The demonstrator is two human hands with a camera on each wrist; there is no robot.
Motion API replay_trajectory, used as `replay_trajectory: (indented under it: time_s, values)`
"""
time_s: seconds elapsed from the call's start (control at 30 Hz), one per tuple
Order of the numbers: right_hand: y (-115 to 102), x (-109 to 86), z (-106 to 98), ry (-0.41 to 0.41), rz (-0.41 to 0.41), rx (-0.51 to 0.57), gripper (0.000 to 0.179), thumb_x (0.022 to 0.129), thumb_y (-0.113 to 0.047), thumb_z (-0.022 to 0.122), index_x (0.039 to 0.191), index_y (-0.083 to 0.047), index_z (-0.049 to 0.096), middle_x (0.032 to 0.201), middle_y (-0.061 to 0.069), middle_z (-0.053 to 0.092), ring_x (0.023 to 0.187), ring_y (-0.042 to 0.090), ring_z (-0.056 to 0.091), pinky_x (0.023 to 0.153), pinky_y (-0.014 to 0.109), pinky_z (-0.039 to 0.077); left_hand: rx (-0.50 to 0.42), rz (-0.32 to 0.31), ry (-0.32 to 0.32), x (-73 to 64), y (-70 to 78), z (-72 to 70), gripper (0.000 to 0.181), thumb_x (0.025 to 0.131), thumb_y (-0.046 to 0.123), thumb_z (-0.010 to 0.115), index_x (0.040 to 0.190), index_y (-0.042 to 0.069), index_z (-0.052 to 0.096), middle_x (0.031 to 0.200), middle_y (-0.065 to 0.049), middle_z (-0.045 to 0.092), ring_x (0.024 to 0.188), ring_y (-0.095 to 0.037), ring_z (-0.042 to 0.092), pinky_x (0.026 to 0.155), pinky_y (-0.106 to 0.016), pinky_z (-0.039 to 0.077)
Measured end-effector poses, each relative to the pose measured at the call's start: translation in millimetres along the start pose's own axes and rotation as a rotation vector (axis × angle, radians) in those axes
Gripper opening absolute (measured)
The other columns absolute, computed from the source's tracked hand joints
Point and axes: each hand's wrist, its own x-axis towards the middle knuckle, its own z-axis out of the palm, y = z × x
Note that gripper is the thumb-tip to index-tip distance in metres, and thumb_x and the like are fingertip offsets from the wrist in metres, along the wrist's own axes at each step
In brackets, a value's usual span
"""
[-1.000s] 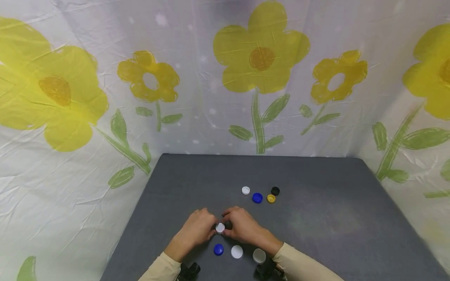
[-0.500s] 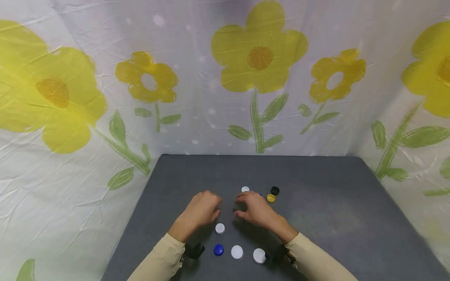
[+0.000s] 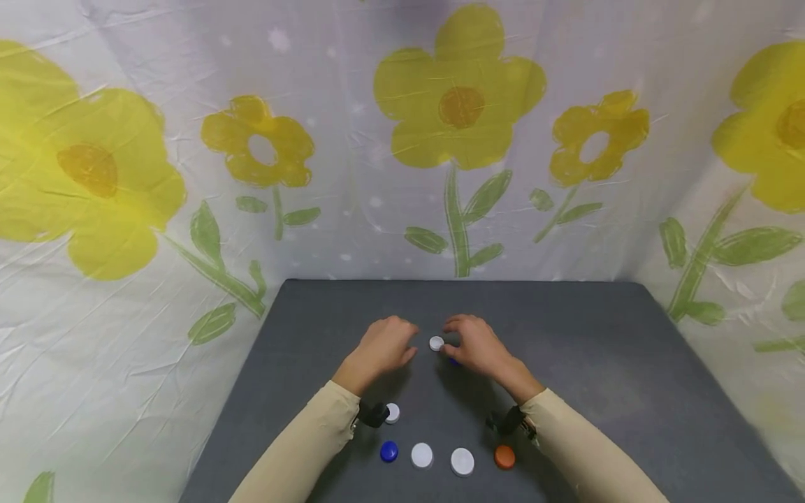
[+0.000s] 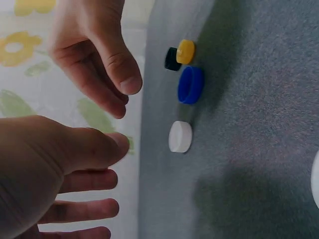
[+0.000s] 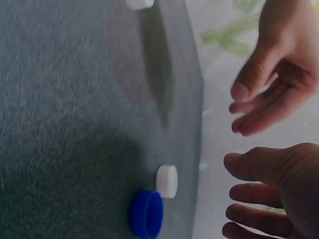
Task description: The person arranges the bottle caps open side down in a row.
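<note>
Above the far part of the table, my left hand (image 3: 385, 346) and right hand (image 3: 479, 344) hover with a gap between them. Their fingers are extended or loosely bent, and both are free of any object. A small white bottle cap (image 3: 437, 344) lies on the table between them, nearest my right thumb. Beside it a blue cap (image 4: 191, 84) lies hollow side up, mostly hidden by my right hand in the head view. Beyond are a yellow cap (image 4: 185, 51) and a black cap (image 4: 172, 59), touching or nearly so; the right hand covers both in the head view.
Closer to me lie a small white cap (image 3: 393, 413), a blue cap (image 3: 389, 451), two larger white caps (image 3: 422, 455) and an orange cap (image 3: 505, 457). The dark grey table (image 3: 597, 363) meets a flower-printed cloth (image 3: 352, 230) at its back edge.
Both hands have left the near small white cap and moved forward to the far caps. The orange cap has come into view as the right wrist moved off it.
</note>
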Motion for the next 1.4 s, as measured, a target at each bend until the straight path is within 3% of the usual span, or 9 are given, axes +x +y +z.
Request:
replay_trajectory:
  time_s: [0.37,0.63,0.8,1.17,1.4]
  values:
    - [15,14.1,23,-0.013,0.025,0.000,0.034,0.082,-0.021,0.083,0.108,0.000,0.075,0.116,0.016,0.071,0.112,0.036,0.065,0.095,0.050,0.052,-0.072,-0.069,-0.061,35.4,3.3,37.2,0.029,0.088,0.030,0.075,0.112,0.014,0.075,0.105,-0.002,0.075,0.096,-0.023,0.069,0.077,-0.043,0.058]
    - [24,19.8,41,-0.062,0.048,-0.010,0.028,0.080,-0.019,0.084,0.102,-0.003,0.076,0.107,0.015,0.071,0.100,0.033,0.067,0.084,0.049,0.053,-0.048,-0.083,-0.070,46.6,9.6,61.0,0.015,0.086,0.029,0.078,0.086,0.017,0.070,0.090,-0.003,0.072,0.089,-0.027,0.068,0.069,-0.044,0.056]
    - [26,21.1,46,-0.065,0.058,-0.034,0.021,0.079,-0.019,0.084,0.093,-0.005,0.077,0.096,0.011,0.070,0.089,0.030,0.067,0.078,0.047,0.054,-0.055,-0.106,-0.057,47.6,11.3,70.7,0.015,0.085,0.028,0.078,0.084,0.016,0.070,0.091,-0.006,0.073,0.090,-0.029,0.068,0.071,-0.047,0.057]
    - [25,19.1,49,-0.009,0.030,-0.032,0.017,0.080,-0.015,0.084,0.092,-0.005,0.078,0.100,0.013,0.072,0.096,0.034,0.068,0.082,0.049,0.054,-0.093,-0.112,-0.022,46.2,10.9,75.1,0.012,0.087,0.026,0.077,0.079,0.019,0.073,0.083,-0.002,0.072,0.082,-0.024,0.068,0.067,-0.043,0.056]
    - [22,16.4,45,0.022,-0.003,-0.018,0.014,0.083,-0.014,0.082,0.092,-0.003,0.078,0.109,0.016,0.073,0.110,0.037,0.065,0.095,0.050,0.051,-0.101,-0.099,-0.032,43.9,9.8,63.1,0.011,0.090,0.028,0.076,0.082,0.020,0.075,0.080,0.002,0.071,0.077,-0.019,0.067,0.068,-0.040,0.055]
